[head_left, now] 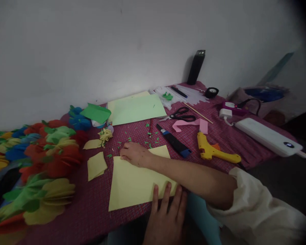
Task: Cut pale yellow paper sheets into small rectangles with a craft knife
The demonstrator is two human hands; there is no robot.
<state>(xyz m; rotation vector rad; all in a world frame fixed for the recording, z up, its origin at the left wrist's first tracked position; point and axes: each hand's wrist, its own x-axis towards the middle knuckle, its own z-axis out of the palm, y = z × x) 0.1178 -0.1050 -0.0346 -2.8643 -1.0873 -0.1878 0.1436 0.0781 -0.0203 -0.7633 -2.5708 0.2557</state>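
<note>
A pale yellow sheet of paper (135, 187) lies on the table in front of me. My right hand (136, 154) is at its far left edge, fingers bent and together on the paper; its fingertips are partly hidden. Below the right forearm, my left hand (165, 214) rests flat with fingers apart on the sheet's near right edge. Small yellow paper pieces (97, 166) are stacked to the left. Just behind them lies a fringed yellow paper flower (105, 136). Green paper scraps (129, 139) are scattered beyond the right hand.
Colourful paper flowers (58, 153) crowd the left side. Black-handled scissors (180, 115), a utility knife (174, 140) and a yellow glue gun (209, 148) lie to the right. A light green sheet (137, 109), a black bottle (197, 67) and a white power bank (267, 136) are farther off.
</note>
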